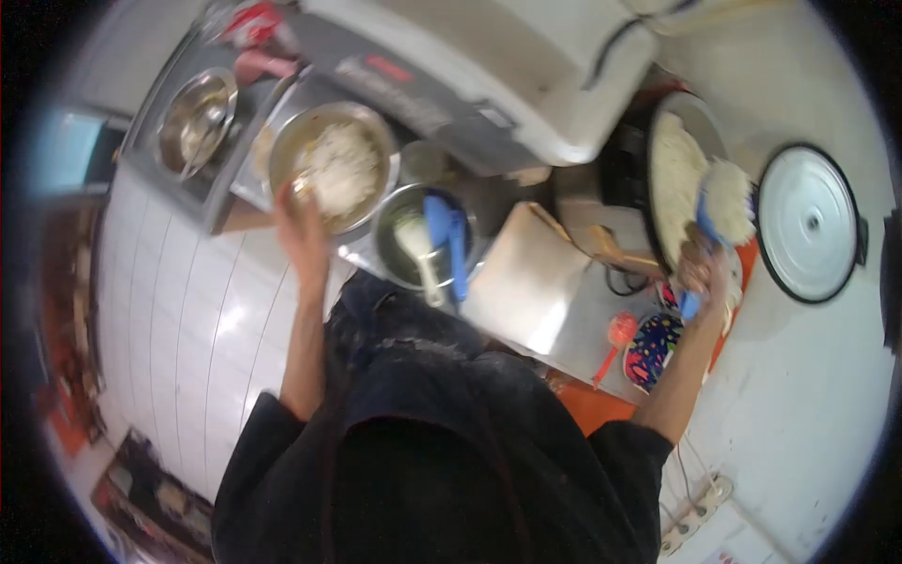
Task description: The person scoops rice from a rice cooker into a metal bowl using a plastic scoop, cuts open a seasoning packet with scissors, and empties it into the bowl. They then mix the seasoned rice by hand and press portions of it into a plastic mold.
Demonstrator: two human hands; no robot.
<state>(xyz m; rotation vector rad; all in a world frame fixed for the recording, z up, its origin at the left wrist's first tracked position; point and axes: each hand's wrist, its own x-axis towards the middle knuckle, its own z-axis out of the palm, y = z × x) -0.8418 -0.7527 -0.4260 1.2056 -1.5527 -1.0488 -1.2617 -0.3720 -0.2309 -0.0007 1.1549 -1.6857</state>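
Observation:
My right hand (703, 273) is closed around the handle of a blue rice paddle (707, 224). A heap of white rice (729, 199) lies on its blade. Paddle and hand are at the mouth of a large rice cooker (703, 127), which is filled with cooked rice (675, 179). On the other side, my left hand (305, 235) grips the near rim of a metal bowl (383, 150). White rice (346, 169) sits inside that bowl, and some of its contents are blurred.
A smaller metal bowl (381, 246) holds a white paddle (418, 254) and a blue utensil (458, 249). Further left stands another steel bowl (169, 141) with a spoon. A round lid (808, 226) is at the right, and a patterned cloth mitt (651, 352) lies nearby.

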